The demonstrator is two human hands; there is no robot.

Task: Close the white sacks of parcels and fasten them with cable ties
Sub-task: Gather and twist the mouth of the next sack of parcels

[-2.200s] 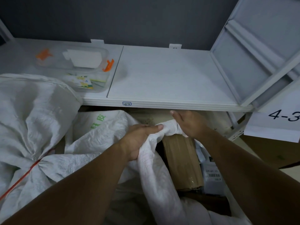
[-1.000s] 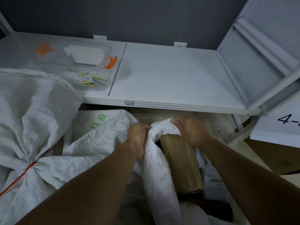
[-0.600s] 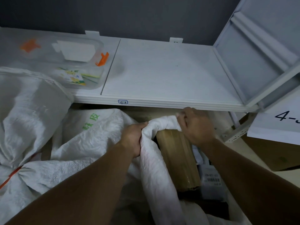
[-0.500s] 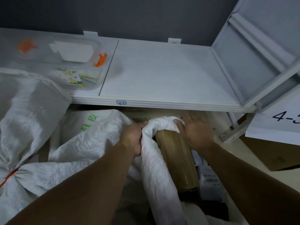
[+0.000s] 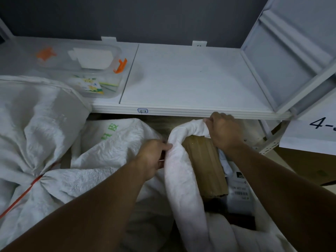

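An open white woven sack (image 5: 181,179) stands in front of me, its rim rolled into a thick band. My left hand (image 5: 151,157) grips the near part of that rolled rim. My right hand (image 5: 222,131) grips the rim farther back, just under the shelf edge. Inside the sack lie a brown cardboard parcel (image 5: 205,164) and a grey parcel with a barcode label (image 5: 240,195). To the left, a second white sack (image 5: 32,135) is gathered shut and fastened with a red cable tie (image 5: 23,195). A third sack with green print (image 5: 112,142) lies between them.
A white shelf (image 5: 190,79) runs across just above the sacks. On its left stands a clear plastic box with orange clips (image 5: 87,70). A white shelf upright (image 5: 291,57) rises at the right, with a paper sign reading 4- (image 5: 312,131) and a cardboard box (image 5: 309,168) below.
My right hand has slid its hold on the rolled rim up and to the right, toward the shelf edge, stretching the rim wider. My left hand keeps its hold on the rim.
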